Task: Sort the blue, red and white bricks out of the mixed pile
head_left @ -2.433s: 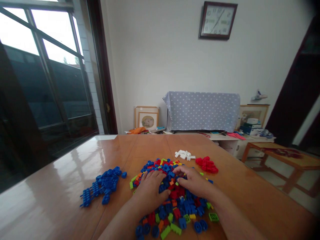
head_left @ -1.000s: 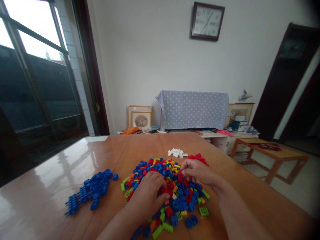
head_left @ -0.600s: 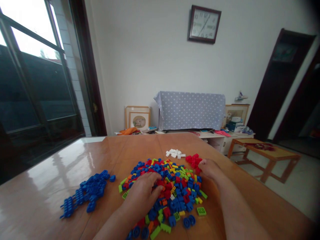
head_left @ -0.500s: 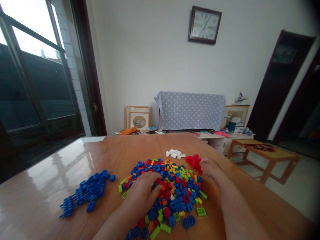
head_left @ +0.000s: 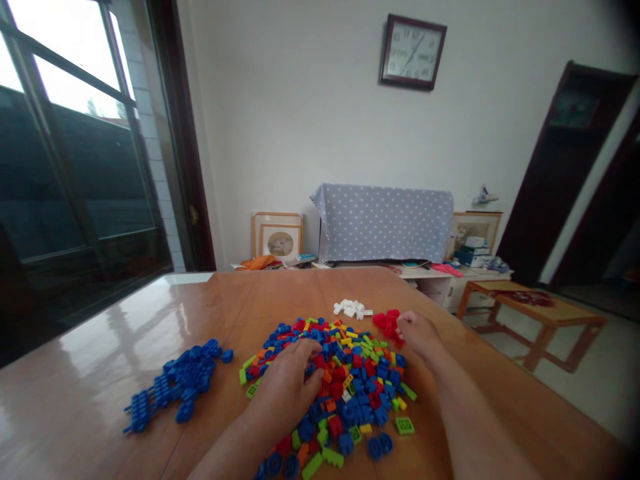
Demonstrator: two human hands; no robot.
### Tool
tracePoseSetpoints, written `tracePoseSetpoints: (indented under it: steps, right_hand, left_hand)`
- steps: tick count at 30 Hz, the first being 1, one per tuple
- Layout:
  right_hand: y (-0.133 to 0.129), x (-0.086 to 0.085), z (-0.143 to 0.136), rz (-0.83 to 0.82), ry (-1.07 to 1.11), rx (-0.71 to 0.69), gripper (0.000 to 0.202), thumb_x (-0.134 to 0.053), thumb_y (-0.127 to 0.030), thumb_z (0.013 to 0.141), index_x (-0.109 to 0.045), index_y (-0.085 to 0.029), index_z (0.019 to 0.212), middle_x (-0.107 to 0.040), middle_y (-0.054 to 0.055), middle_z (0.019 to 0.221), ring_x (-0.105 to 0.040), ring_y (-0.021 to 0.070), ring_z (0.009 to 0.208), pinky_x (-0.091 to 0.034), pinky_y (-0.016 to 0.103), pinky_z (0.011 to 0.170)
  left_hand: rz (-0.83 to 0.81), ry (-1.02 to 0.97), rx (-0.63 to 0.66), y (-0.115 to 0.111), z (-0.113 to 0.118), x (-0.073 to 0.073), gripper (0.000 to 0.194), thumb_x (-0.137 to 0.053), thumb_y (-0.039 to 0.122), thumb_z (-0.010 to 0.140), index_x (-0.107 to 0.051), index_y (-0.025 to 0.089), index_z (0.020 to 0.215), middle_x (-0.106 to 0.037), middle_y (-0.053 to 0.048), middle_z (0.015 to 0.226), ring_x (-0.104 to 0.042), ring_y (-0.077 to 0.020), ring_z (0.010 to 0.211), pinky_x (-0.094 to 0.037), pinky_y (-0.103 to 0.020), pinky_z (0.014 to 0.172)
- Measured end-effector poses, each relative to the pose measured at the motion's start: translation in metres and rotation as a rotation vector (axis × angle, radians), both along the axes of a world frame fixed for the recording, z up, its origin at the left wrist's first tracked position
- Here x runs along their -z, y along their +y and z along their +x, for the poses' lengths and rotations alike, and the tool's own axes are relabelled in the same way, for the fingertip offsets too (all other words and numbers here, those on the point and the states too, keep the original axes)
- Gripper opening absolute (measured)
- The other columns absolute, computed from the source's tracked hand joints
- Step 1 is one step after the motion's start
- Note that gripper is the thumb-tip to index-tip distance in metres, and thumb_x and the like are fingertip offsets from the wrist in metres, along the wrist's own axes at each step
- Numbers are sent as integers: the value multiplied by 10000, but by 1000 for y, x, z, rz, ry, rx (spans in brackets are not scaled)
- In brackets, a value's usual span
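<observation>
Left hand (head_left: pixel 291 379): palm down over the left part of the mixed pile (head_left: pixel 361 373), thumb and fingers apart, with blocks showing in the gap.
Right hand (head_left: pixel 421 335): at the right edge of the red heap (head_left: pixel 385 320), fingers curled together; cannot tell whether a block is pinched in them.
Mixed pile: blue, red, green, yellow and orange blocks, spread over the middle of the table (head_left: pixel 280 290); a pair of blue wheels (head_left: pixel 380 445) lies at its near edge, a green block (head_left: pixel 405 425) just to their right.
Red heap: beyond the mixed pile, on its right far side.
White heap (head_left: pixel 351 308): small, just left of the red heap, apart from it.
Blue heap (head_left: pixel 186 375): left of the mixed pile and well apart from it; one single blue block (head_left: pixel 227 356) sits just beside its right end.
Wall (head_left: pixel 300 100): a square clock (head_left: pixel 413 52) hangs on it, above a spotted cloth (head_left: pixel 385 223).
</observation>
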State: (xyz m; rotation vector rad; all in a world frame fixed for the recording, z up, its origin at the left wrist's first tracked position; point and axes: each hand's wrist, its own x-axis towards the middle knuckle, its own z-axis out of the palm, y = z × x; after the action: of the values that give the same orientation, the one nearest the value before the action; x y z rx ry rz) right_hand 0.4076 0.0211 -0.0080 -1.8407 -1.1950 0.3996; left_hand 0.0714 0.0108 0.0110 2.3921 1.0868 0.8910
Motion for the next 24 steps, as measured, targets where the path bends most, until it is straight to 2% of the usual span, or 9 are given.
tracePoseSetpoints:
  steps: [3, 5, 8, 11, 13, 16, 18, 22, 24]
  right_hand:
    - [-5, -14, -29, 66, 64, -105, 199, -540, -388, 826, -601, -199, 807, -648, 5, 694, -580, 145, 636, -422, 235, 576]
    - [-13, -24, -57, 71, 122, -349, 227, -547, -416, 861, -592, -194, 845, -641, -7, 721, -567, 136, 634, -434, 239, 601]
    - [-27, -32, -99, 23, 125, -634, 262, -604, -451, 873, -604, -189, 862, -616, -17, 728, -544, 128, 642, -412, 228, 590]
    - [-37, -33, -128, -18, 147, -774, 280, -669, -462, 853, -632, -202, 949, -630, -15, 768, -545, 131, 680, -405, 218, 596]
    - [-39, -30, -137, -39, 158, -810, 268, -694, -436, 838, -636, -208, 967, -646, -9, 801, -555, 133, 694, -410, 214, 599]
    - [-33, -25, -133, -41, 119, -779, 174, -685, -341, 827, -635, -201, 918, -641, -11, 788, -552, 127, 689, -410, 205, 597]
    - [-26, -22, -116, -20, 92, -699, 139, -652, -302, 825, -631, -195, 913, -636, -14, 768, -553, 127, 684, -404, 201, 593]
    - [-12, -16, -49, -24, 49, -397, 139, -567, -305, 837, -617, -178, 868, -653, 0, 740, -587, 139, 669, -396, 210, 582]
    - [-8, -11, -13, -88, -103, -147, 117, -561, -274, 817, -630, -180, 806, -660, 8, 703, -576, 137, 649, -363, 214, 567]
  left_hand:
    - [5, -25, -5, 0, 1, 1, 329, -575, 208, 855, -577, 228, 1183, -679, -70, 1108, -651, -225, 990, -512, -363, 891]
    - [19, -35, -7, -1, 3, 1, 379, -590, 212, 843, -563, 224, 1221, -684, -77, 1103, -656, -232, 999, -516, -367, 890]
    - [46, -43, -4, -3, 5, 2, 431, -594, 219, 843, -539, 235, 1270, -688, -75, 1103, -655, -242, 1023, -516, -372, 889]
    - [50, -40, 30, -7, 9, 2, 434, -579, 166, 822, -549, 247, 1248, -687, -69, 1101, -646, -243, 1049, -504, -368, 904]
    - [41, -41, 57, -8, 11, 2, 450, -573, 118, 790, -559, 251, 1220, -686, -65, 1094, -642, -238, 1043, -498, -360, 904]
    - [28, -56, 85, -9, 12, 3, 495, -595, 137, 806, -526, 257, 1282, -689, -61, 1084, -645, -231, 1021, -500, -363, 904]
    - [38, -54, 86, -8, 10, 4, 543, -630, 219, 844, -478, 264, 1364, -691, -62, 1102, -646, -235, 1036, -498, -379, 929]
    - [60, -25, 38, -7, 6, 1, 499, -608, 342, 904, -496, 269, 1385, -692, -66, 1146, -647, -238, 1078, -490, -386, 969]
    - [58, -19, 16, -6, 4, -3, 427, -577, 357, 924, -543, 260, 1338, -692, -63, 1159, -650, -233, 1082, -490, -378, 972]
